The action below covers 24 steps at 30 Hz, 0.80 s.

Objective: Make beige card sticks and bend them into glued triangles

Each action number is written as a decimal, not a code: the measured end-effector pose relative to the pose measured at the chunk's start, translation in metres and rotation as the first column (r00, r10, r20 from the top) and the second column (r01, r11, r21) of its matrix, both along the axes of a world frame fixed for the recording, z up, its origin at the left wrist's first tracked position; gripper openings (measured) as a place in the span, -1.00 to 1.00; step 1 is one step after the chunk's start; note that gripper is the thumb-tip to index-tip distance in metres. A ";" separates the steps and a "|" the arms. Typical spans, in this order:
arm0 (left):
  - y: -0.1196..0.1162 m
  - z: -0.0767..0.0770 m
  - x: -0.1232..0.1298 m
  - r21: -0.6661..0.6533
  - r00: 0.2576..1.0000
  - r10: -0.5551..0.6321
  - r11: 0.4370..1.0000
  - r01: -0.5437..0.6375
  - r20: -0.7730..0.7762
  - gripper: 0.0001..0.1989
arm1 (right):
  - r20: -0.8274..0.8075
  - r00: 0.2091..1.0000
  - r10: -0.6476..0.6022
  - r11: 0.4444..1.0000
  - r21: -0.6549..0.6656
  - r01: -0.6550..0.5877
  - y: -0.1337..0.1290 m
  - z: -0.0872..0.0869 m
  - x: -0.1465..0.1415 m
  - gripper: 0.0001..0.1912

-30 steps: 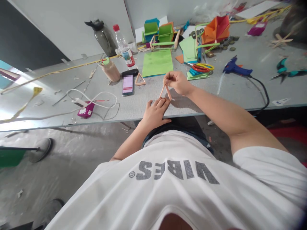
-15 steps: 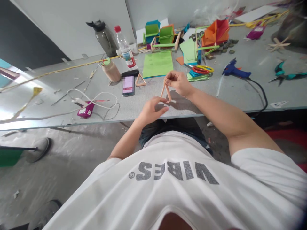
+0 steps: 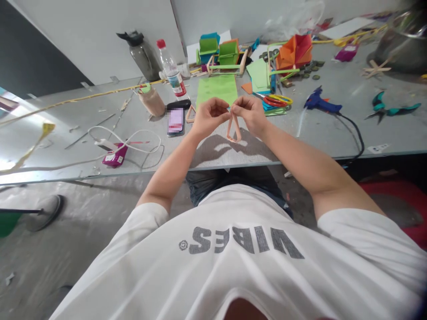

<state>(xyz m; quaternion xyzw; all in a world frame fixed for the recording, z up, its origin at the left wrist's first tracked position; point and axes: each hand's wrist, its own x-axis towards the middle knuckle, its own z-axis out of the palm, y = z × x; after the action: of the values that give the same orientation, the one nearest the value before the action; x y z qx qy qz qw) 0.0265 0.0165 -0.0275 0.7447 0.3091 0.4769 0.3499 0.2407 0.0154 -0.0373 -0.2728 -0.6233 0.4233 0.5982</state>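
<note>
A small triangle of pale wooden sticks [image 3: 238, 132] hangs point up above the grey table, between my two hands. My right hand [image 3: 250, 113] pinches its top corner between thumb and fingers. From the other side my left hand [image 3: 210, 116] closes its thumb and fingertips at that same corner; the exact contact is partly hidden by the fingers. A second wooden triangle [image 3: 190, 114] lies on the table just left of my left hand, partly covered by it. Beyond both hands is a green sheet [image 3: 216, 89].
Scissors [image 3: 273, 99], a blue glue gun [image 3: 322, 101] with a black cable, and teal pliers [image 3: 380, 106] lie to the right. A phone [image 3: 175, 122], a wooden cup [image 3: 151, 102] and a plastic bottle [image 3: 171, 71] stand or lie left. Folded paper boxes [image 3: 228, 53] stand behind.
My left hand has risen from the triangle's lower end to its top corner, beside my right hand. The triangle has turned slightly, still in my right hand.
</note>
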 end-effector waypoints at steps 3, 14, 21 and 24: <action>0.000 -0.011 -0.003 0.019 0.994 -0.063 0.998 0.061 0.093 -0.52 | 0.048 0.997 -0.056 0.998 0.018 0.055 -0.001 -0.002 0.001 -0.53; 0.007 -0.024 -0.001 0.032 0.980 -0.104 0.994 0.100 0.167 -0.51 | 0.170 0.978 -0.123 0.989 0.103 0.106 0.000 -0.004 0.008 -0.58; 0.003 -0.020 -0.005 0.115 0.994 -0.041 0.993 0.029 0.105 -0.62 | 0.207 0.964 -0.164 0.978 0.162 0.131 -0.007 -0.001 0.007 -0.57; 0.000 -0.016 -0.004 0.182 0.997 0.000 0.983 -0.014 0.081 -0.64 | 0.248 0.952 -0.178 0.979 0.143 0.145 -0.010 0.002 0.007 -0.55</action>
<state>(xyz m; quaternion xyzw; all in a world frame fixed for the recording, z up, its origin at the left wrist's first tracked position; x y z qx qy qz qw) 0.0224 0.0163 -0.0438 0.7528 0.2524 0.5340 0.2905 0.2473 0.0057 -0.0355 -0.3386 -0.6966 0.2943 0.5599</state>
